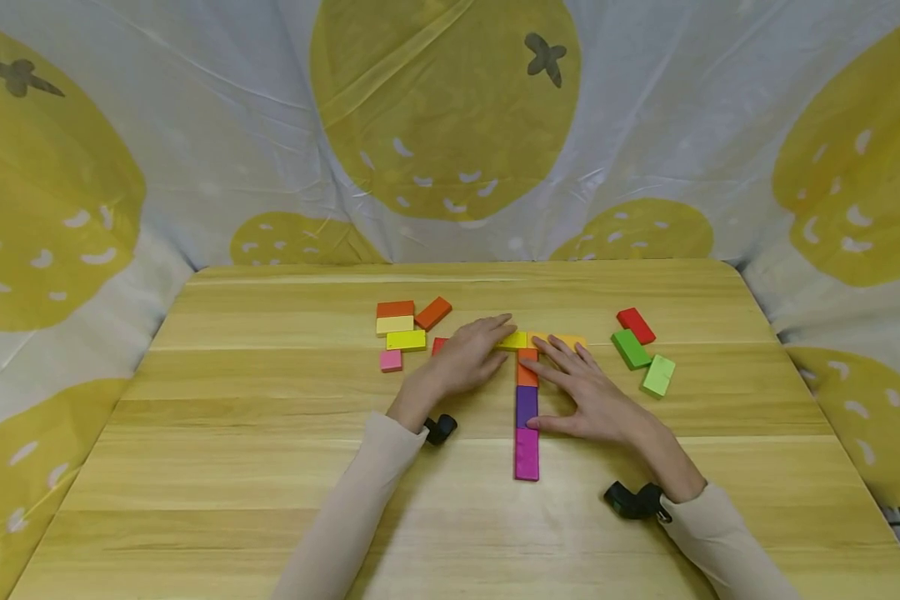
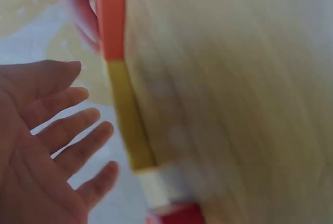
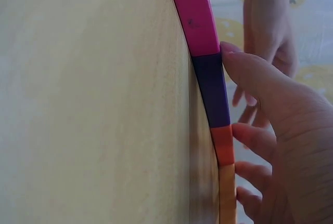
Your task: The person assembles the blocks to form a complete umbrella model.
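Observation:
Coloured rectangular blocks lie flat in a T shape on the table. Its stem is a magenta block [image 1: 527, 455], a purple block [image 1: 527, 407] and an orange-red block [image 1: 527, 367]. Across the top run a yellow block [image 1: 513, 341] and a light orange block [image 1: 579, 342]. My left hand [image 1: 468, 357] is just left of the yellow block with loosely extended fingers; in the left wrist view its palm holds nothing. My right hand [image 1: 587, 395] rests spread along the stem's right side. Its thumb [image 3: 244, 60] touches near the magenta and purple joint, fingertips at the orange blocks.
Left of the T are a red block [image 1: 438, 346], partly hidden by my left hand, a pink block [image 1: 391, 361], a bright yellow block [image 1: 406, 340] and several others. At right lie a red block [image 1: 636, 325], a green block [image 1: 630, 349] and a light green block [image 1: 657, 376].

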`<state>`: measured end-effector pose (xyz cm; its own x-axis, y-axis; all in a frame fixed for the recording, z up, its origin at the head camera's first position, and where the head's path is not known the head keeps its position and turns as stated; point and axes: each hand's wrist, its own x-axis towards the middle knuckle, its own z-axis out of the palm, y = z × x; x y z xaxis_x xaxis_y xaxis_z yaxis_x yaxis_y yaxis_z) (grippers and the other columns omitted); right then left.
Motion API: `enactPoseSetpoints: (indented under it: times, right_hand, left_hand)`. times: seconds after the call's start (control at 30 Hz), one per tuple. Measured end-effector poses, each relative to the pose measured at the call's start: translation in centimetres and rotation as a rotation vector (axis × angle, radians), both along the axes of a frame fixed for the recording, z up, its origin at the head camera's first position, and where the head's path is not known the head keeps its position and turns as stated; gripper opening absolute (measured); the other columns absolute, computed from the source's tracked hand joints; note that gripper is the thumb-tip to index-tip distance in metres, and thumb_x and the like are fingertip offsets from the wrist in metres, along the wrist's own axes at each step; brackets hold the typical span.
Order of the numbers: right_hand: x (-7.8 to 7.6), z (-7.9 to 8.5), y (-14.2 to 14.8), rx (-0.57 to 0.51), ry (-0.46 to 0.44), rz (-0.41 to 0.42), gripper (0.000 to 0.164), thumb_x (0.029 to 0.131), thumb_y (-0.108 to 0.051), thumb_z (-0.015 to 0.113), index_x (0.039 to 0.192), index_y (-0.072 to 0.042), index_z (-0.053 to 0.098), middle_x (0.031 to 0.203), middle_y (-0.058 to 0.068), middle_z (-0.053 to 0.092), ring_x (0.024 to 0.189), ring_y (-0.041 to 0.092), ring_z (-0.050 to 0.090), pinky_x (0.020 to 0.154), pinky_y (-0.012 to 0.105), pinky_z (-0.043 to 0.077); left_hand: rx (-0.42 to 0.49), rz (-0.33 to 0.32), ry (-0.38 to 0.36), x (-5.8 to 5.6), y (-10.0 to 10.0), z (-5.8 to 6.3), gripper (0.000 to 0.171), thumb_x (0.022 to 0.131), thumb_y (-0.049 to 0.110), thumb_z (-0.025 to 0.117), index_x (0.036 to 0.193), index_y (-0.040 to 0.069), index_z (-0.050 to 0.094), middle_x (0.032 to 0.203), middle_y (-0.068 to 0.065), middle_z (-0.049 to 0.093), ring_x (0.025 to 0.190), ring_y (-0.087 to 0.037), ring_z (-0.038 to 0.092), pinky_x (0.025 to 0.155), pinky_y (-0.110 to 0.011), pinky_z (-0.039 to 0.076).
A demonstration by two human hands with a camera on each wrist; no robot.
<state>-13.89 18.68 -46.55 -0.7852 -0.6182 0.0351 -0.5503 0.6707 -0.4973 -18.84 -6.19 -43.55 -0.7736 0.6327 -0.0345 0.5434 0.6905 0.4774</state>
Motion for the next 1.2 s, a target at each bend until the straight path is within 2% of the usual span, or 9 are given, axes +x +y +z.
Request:
enactPoseSetpoints:
  times: [0.2,0.37,0.47,0.57,0.73,0.9,1.07,1.2]
  right_hand:
    - [0.1,-0.2,0.0,-0.003,-0.001,-0.006,0.09,0.086,-0.056,0.078,0.16,-0.018,0.042,0.174,0.009,0.019,0.162,0.037,0.011,0.129,0.064,0.003]
    - [0.1,-0.2,0.1,0.015,-0.004,-0.003,0.09,0.088,-0.053,0.077,0.159,-0.012,0.041,0.173,0.015,0.019,0.162,0.039,0.011,0.129,0.063,0.004]
    - [-0.1,-0.1,0.4,0.0,-0.021,0.004,0.088,0.09,-0.051,0.075,0.16,-0.01,0.04,0.174,0.015,0.017,0.162,0.037,0.008,0.13,0.061,0.004]
    - [-0.3,0.2,0.9,-0.045,-0.023,0.001,0.085,0.092,-0.047,0.076,0.16,-0.009,0.04,0.174,0.014,0.016,0.163,0.036,0.008,0.13,0.062,0.004]
    - [-1.1,0.9,2.8,-0.085,-0.006,-0.064,0.077,0.095,-0.037,0.075,0.16,-0.013,0.041,0.173,0.016,0.021,0.161,0.041,0.013,0.126,0.07,0.009]
    - [-2.3,1.3,5.3,-0.102,-0.007,-0.124,0.071,0.095,-0.02,0.075,0.157,-0.006,0.042,0.168,0.023,0.028,0.156,0.049,0.021,0.119,0.076,0.021]
    - [-2.8,1.8,8.0,-0.118,-0.093,-0.171,0.072,0.094,-0.007,0.073,0.157,-0.001,0.04,0.167,0.026,0.029,0.152,0.053,0.026,0.114,0.076,0.03]
    - [-2.9,2.0,9.6,-0.115,-0.146,-0.201,0.075,0.093,-0.001,0.071,0.159,-0.001,0.036,0.166,0.027,0.028,0.145,0.053,0.034,0.105,0.07,0.041]
  left_hand:
    - [-0.051,-0.074,-0.016,2.2,1.0,0.7,0.062,0.108,0.031,0.056,0.161,0.007,0.035,0.173,-0.01,0.022,0.16,-0.031,0.023,0.13,-0.052,0.023]
    - [-0.076,-0.105,-0.059,3.4,1.6,0.7,0.091,0.099,0.056,0.062,0.167,0.012,0.02,0.176,-0.006,0.01,0.163,-0.032,0.008,0.132,-0.056,0.008]
    - [-0.088,-0.113,-0.068,3.8,1.8,0.5,0.108,0.092,0.065,0.067,0.168,0.013,0.011,0.177,-0.005,0.004,0.164,-0.032,0.002,0.132,-0.057,0.002]
    - [-0.108,-0.116,-0.063,4.1,1.9,0.3,0.117,0.086,0.068,0.071,0.168,0.015,0.006,0.177,-0.005,0.001,0.164,-0.031,0.0,0.132,-0.056,0.001]
    - [-0.141,-0.13,-0.056,4.3,2.2,0.1,0.127,0.081,0.071,0.075,0.168,0.016,0.002,0.176,-0.003,-0.003,0.164,-0.028,-0.003,0.132,-0.056,0.001]
    - [-0.154,-0.143,-0.079,4.4,2.4,0.2,0.133,0.074,0.071,0.081,0.168,0.015,0.006,0.176,-0.004,-0.004,0.164,-0.026,-0.007,0.131,-0.058,-0.003]
    - [-0.205,-0.152,-0.096,4.5,2.5,0.3,0.14,0.068,0.073,0.084,0.168,0.016,0.004,0.176,-0.004,-0.007,0.163,-0.028,-0.01,0.131,-0.056,-0.007]
    - [-0.244,-0.145,-0.118,4.5,2.7,0.4,0.143,0.067,0.074,0.084,0.168,0.016,0.001,0.176,-0.004,-0.01,0.163,-0.028,-0.013,0.131,-0.055,-0.01]
